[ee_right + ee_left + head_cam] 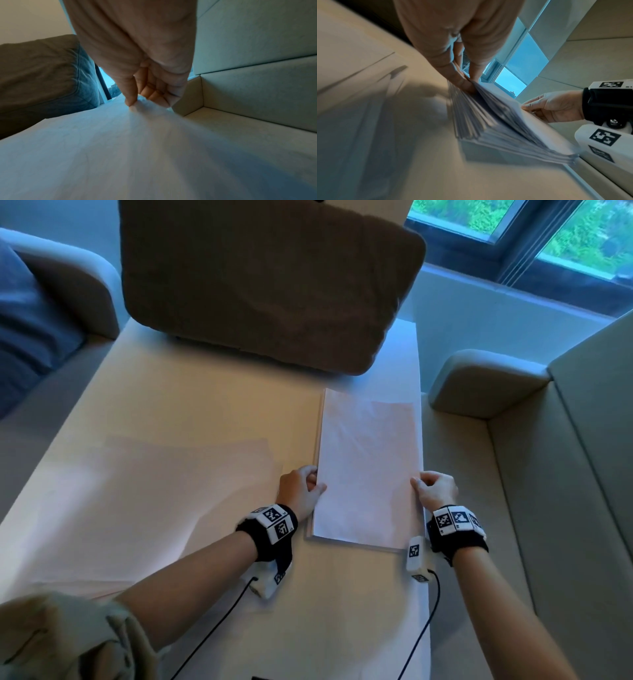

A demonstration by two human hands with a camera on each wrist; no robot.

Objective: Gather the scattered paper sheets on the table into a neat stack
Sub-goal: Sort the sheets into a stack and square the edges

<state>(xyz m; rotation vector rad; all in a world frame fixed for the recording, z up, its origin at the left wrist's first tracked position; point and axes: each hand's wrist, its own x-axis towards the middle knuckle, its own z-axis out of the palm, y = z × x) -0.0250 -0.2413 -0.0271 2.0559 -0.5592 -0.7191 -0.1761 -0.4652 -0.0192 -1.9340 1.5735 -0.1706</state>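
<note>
A stack of white paper sheets point(370, 467) lies on the right side of the light table point(212, 412), its long edge running along the table's right edge. My left hand point(313, 482) pinches the stack's left edge, thumb on top; in the left wrist view, the left hand point(467, 81) has its fingers curled into the fanned sheets of the stack point(496, 121). My right hand point(419, 484) grips the right edge, with thumb point(132, 100) on the top sheet point(137, 148) and fingers curled at the edge. More loose sheets point(154, 508) lie overlapped on the left.
A large brown cushion point(267, 282) sits on the far end of the table, just beyond the stack. A grey sofa armrest point(479, 381) and seat lie close along the right. A sofa with a blue cushion point(27, 313) is at the left.
</note>
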